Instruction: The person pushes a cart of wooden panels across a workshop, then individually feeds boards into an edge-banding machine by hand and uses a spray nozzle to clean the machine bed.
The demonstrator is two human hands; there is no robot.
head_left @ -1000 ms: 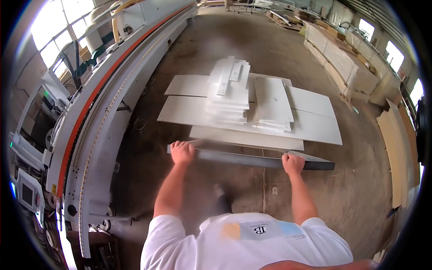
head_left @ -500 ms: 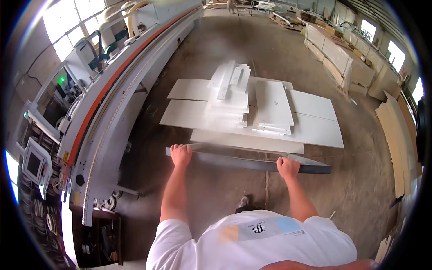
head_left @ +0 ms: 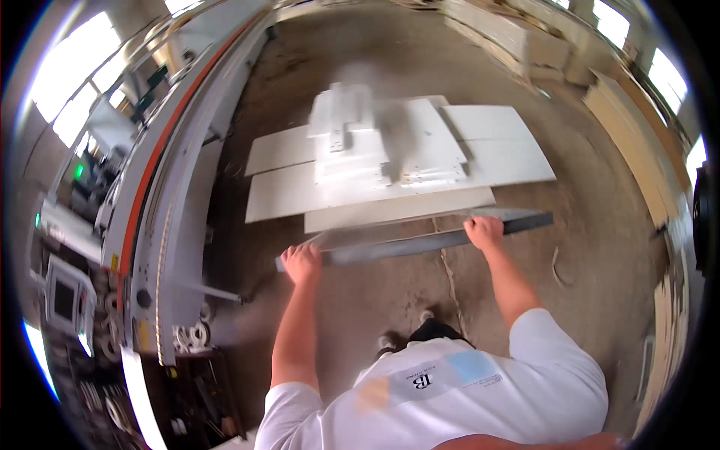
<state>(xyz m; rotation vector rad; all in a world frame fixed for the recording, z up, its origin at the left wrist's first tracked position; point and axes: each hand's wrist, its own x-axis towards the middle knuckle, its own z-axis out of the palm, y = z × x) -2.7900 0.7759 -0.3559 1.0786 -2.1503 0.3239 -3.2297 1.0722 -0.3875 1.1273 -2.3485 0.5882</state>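
Observation:
My left hand [head_left: 301, 262] is closed round the left part of a long dark-grey handle bar [head_left: 397, 247]. Further right, my right hand [head_left: 484, 231] grips the same bar some way in from its right end. Both arms reach forward, and the bar slants with its right end farther from me. Just beyond it lie large white panels [head_left: 281, 196], spread flat in a low pile. Smaller white boards [head_left: 351, 161] are stacked on their left half, and another stack of white boards [head_left: 435, 142] sits beside these. What carries the pile is hidden beneath it.
Along the left runs a long grey machine [head_left: 187, 180] with an orange stripe and a control screen [head_left: 66, 300]. A metal leg [head_left: 221, 292] juts from it near my left arm. Tan boards [head_left: 634, 150] lean at the right; a wrapped stack [head_left: 487, 34] stands behind.
The bar has swung from nearly level to slanting, its right end moving away from me. The white pile sits farther up and left in view. Both hands keep their grip.

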